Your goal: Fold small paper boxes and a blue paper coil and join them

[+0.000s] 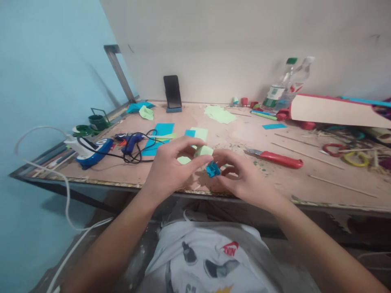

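My left hand (174, 166) is closed around a small, pale green folded paper piece (203, 151), held between thumb and fingers. Just below it, a small crumpled blue paper piece (213, 169) is pinched in the fingertips of my right hand (242, 174). The two pieces are close together, and I cannot tell whether they are joined. Both hands are above the table's front edge. On the tabletop behind my left hand lie a pale green paper scrap (183, 160) and a blue sheet (165, 129).
Left on the table (189, 116) are a blue glue gun (132, 143) with a tangled black cord and a blue-white power strip (94, 153). A phone (172, 91) stands behind. A red-handled knife (279, 159), thin sticks (342, 186), scissors (356, 158) and bottles (275, 95) are right.
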The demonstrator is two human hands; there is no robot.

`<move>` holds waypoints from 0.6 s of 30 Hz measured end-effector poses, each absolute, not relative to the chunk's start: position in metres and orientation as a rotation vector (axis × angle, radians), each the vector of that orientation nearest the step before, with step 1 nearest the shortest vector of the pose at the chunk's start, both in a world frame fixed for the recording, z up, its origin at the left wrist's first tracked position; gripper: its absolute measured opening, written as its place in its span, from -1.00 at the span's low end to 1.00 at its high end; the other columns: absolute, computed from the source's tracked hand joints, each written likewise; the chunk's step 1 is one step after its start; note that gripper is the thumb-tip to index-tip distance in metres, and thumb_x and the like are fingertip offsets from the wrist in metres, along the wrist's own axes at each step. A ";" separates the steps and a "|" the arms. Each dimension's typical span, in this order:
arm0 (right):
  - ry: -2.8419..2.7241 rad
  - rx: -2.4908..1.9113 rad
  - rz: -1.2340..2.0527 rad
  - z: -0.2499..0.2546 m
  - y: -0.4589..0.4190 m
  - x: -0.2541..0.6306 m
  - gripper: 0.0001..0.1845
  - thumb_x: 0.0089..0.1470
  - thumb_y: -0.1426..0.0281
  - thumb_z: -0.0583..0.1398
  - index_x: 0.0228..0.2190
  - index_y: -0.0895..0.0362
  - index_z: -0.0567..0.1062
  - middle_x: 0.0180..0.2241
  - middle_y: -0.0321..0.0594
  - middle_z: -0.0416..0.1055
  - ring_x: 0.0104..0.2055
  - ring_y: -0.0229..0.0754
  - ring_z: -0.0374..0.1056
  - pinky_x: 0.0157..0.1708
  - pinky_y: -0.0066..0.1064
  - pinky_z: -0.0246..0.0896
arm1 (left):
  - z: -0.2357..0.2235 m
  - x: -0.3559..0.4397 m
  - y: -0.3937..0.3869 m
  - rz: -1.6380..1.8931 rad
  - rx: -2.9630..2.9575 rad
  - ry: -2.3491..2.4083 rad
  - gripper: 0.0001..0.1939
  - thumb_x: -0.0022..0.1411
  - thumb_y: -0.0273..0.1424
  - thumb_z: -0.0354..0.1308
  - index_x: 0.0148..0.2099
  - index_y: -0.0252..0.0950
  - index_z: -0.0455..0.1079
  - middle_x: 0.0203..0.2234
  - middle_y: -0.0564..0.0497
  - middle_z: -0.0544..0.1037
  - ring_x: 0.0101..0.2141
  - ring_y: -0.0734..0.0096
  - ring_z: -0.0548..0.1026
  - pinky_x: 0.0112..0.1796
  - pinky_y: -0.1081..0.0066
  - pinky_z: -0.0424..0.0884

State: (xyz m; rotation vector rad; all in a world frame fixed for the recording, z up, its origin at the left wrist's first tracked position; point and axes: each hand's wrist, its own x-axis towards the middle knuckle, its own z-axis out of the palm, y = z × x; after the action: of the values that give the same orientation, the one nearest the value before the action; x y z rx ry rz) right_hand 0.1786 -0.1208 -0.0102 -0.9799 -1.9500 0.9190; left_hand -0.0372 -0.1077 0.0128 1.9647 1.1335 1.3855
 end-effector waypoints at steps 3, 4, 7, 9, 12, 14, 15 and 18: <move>-1.919 -0.991 0.982 -0.010 -0.121 0.179 -0.43 0.11 0.57 0.21 0.14 0.00 0.42 -0.07 -0.20 0.56 -0.12 -0.15 0.52 -0.15 -0.29 0.50 | 0.013 -0.038 -0.107 1.378 2.010 1.108 -0.83 0.22 -0.33 0.44 -0.13 -0.21 0.61 -0.27 0.05 0.68 -0.32 0.40 0.59 -0.22 0.44 0.52; -1.902 -1.001 1.017 -0.009 -0.121 0.179 -0.42 0.11 0.56 0.23 0.15 0.00 0.42 -0.07 -0.20 0.56 -0.13 -0.15 0.52 -0.16 -0.29 0.51 | 0.013 -0.039 -0.107 1.374 2.027 1.103 -0.83 0.23 -0.34 0.42 -0.13 -0.21 0.61 -0.25 0.04 0.68 -0.29 0.38 0.59 -0.20 0.43 0.53; -1.847 -1.036 1.134 -0.006 -0.122 0.180 -0.40 0.10 0.52 0.27 0.17 0.01 0.41 -0.08 -0.18 0.57 -0.18 -0.14 0.53 -0.20 -0.28 0.53 | 0.012 -0.039 -0.107 1.359 2.056 1.093 -0.85 0.27 -0.34 0.40 -0.11 -0.21 0.61 -0.20 0.01 0.69 -0.23 0.34 0.61 -0.16 0.41 0.53; -1.827 -1.056 1.176 -0.004 -0.123 0.179 -0.38 0.09 0.51 0.28 0.18 0.03 0.40 -0.08 -0.17 0.57 -0.20 -0.15 0.53 -0.22 -0.28 0.52 | 0.011 -0.038 -0.107 1.351 2.063 1.083 -0.85 0.27 -0.34 0.40 -0.11 -0.22 0.61 -0.19 -0.01 0.69 -0.21 0.33 0.62 -0.16 0.41 0.53; -1.807 -1.056 1.202 -0.001 -0.123 0.178 -0.35 0.07 0.53 0.28 0.20 0.02 0.39 -0.11 -0.19 0.57 -0.24 -0.18 0.53 -0.28 -0.32 0.50 | 0.012 -0.036 -0.108 1.351 2.089 1.051 -0.86 0.28 -0.36 0.39 -0.10 -0.22 0.61 -0.18 -0.02 0.69 -0.18 0.30 0.63 -0.14 0.39 0.53; -1.784 -1.028 1.211 -0.002 -0.123 0.178 -0.34 0.06 0.55 0.27 0.19 -0.01 0.38 -0.15 -0.22 0.57 -0.26 -0.19 0.53 -0.32 -0.34 0.48 | 0.012 -0.035 -0.110 1.348 2.120 1.022 -0.87 0.30 -0.38 0.37 -0.10 -0.21 0.60 -0.16 -0.03 0.69 -0.16 0.29 0.63 -0.14 0.38 0.53; -1.769 -1.009 1.214 -0.003 -0.122 0.178 -0.35 0.06 0.55 0.28 0.17 -0.01 0.38 -0.18 -0.24 0.56 -0.26 -0.18 0.54 -0.33 -0.35 0.48 | 0.012 -0.035 -0.110 1.349 2.135 1.013 -0.87 0.30 -0.39 0.37 -0.09 -0.21 0.60 -0.16 -0.03 0.69 -0.15 0.28 0.63 -0.13 0.37 0.53; -1.723 -0.973 1.233 -0.005 -0.122 0.178 -0.44 0.05 0.54 0.30 0.08 0.01 0.39 -0.23 -0.27 0.56 -0.24 -0.17 0.55 -0.33 -0.36 0.47 | 0.011 -0.035 -0.112 1.362 2.190 1.004 -0.89 0.32 -0.41 0.35 -0.09 -0.21 0.59 -0.17 -0.02 0.70 -0.15 0.29 0.62 -0.10 0.36 0.51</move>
State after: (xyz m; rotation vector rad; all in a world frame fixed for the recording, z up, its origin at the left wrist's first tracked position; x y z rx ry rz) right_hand 0.1784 -0.1216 -0.0051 -0.9729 -1.7228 1.2335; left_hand -0.0346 -0.1117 0.0113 2.1896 1.0042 1.3615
